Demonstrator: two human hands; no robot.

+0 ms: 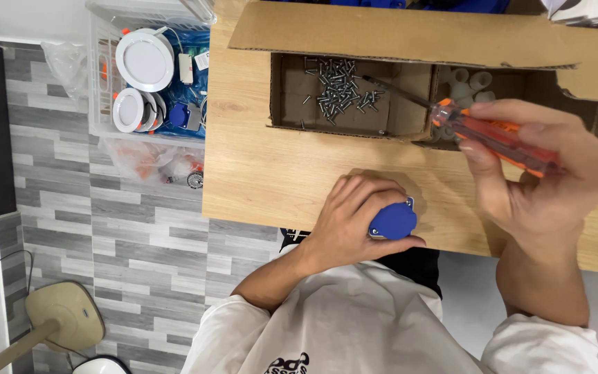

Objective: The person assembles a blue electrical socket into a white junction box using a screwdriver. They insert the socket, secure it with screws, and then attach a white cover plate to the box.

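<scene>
Head view, looking straight down. Left hand wraps around a small blue plastic part, fingers curled tight over it, pinning it to the wooden desk near the front edge. Right hand closes on a screwdriver with an orange see-through handle, gripped along the handle near its back end. The screwdriver's long axis runs roughly left to right, slightly upward toward the left; its dark shaft points into the open cardboard box, tip lying at the pile of small screws in the left compartment. White plastic pieces fill the compartment beside it. Judging by look: the blue part seems light, hard and smooth, likely to slip or spin unless pressed down from above as now. The screwdriver seems stiff and light, best held at the thick handle. The screws are tiny and loose, easy to scatter. Left of the desk, a clear crate holds round white lamps.
</scene>
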